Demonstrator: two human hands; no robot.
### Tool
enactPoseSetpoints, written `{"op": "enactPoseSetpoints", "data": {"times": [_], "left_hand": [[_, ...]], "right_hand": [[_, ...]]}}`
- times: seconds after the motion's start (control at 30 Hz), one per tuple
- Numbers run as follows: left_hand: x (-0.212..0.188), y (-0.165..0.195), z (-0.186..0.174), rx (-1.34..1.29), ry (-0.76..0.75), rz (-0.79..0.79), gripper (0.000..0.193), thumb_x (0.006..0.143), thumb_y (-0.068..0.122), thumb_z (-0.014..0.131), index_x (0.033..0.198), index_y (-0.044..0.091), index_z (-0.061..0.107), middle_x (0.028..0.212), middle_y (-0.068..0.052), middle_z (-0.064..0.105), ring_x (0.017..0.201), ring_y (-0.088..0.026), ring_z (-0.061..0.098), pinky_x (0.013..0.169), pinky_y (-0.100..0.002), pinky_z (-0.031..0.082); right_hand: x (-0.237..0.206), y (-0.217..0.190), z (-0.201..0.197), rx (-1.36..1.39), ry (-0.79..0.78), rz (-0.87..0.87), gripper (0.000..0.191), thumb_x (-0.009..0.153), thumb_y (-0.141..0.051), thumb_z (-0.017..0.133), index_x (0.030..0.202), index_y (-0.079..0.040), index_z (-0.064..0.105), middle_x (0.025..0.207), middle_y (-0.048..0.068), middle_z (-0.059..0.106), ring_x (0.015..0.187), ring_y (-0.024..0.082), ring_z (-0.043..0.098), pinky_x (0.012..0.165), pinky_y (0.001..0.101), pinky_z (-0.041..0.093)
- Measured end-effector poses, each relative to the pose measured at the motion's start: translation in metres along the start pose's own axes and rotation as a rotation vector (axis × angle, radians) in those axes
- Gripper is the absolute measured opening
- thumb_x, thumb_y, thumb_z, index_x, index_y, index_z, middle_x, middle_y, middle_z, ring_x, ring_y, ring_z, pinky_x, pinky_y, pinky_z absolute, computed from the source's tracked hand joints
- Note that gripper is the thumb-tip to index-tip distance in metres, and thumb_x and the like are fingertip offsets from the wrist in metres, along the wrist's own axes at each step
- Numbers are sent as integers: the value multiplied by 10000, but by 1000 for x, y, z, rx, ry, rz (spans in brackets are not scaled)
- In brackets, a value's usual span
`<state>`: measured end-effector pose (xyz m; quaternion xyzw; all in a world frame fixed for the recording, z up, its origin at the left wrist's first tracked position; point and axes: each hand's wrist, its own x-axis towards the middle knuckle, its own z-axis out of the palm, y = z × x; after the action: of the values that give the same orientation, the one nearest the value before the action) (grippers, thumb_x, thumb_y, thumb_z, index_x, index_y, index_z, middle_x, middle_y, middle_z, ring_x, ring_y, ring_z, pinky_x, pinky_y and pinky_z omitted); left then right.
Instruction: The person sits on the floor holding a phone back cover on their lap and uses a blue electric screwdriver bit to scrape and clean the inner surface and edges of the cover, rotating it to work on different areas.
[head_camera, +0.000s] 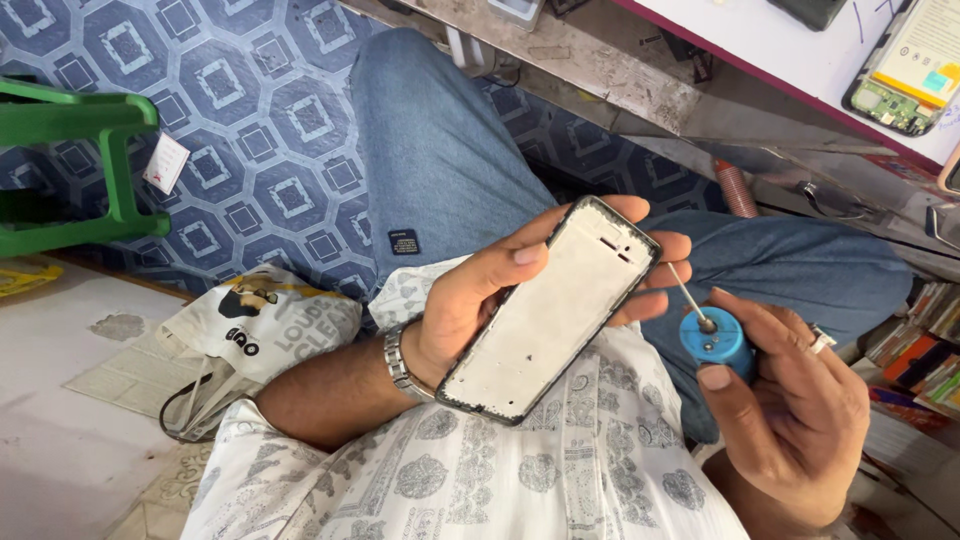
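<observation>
L hand (470, 300) has its grip clenched round a phone frame (548, 310), thumb hooked over the near long edge, fingertips (668, 246) showing past the far edge. Frame is held tilted above the lap, pale inner face up, dark rim chipped w/ residue, small slots near its top end. Metal wristwatch (398, 362) on that wrist.

R hand (790, 400) is grasping a small blue round tool (712, 342), thumb pressed on its near side; a thin metal shaft (685, 290) sticks up from its centre toward the frame's right edge, tip just beside it; can't tell if touching. Ring (820, 340) on one finger.

Below: patterned white shirt (500, 470), blue jeans (440, 150). Further out: printed cloth bag (250, 330) on floor at left, green plastic stool (70, 170), blue patterned mat (250, 120). Top right, bench (780, 45) carrying an opened phone (905, 65) w/ board exposed.
</observation>
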<state>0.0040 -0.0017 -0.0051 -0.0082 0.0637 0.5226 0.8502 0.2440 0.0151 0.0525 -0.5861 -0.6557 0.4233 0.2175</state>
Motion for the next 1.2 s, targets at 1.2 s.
{"op": "enactPoseSetpoints", "data": {"times": [1.2], "left_hand": [[-7,-25,-4,887,159,294,488,1225,166,436,1622,35,186,1549,-186,522,1250,-144,660,1093,-301,574]], "right_hand": [[2,-1,22,-485,-4,-474,450,912,-108,767,1290,91,622,1090,245,708,926,320,733,722,368,572]]}}
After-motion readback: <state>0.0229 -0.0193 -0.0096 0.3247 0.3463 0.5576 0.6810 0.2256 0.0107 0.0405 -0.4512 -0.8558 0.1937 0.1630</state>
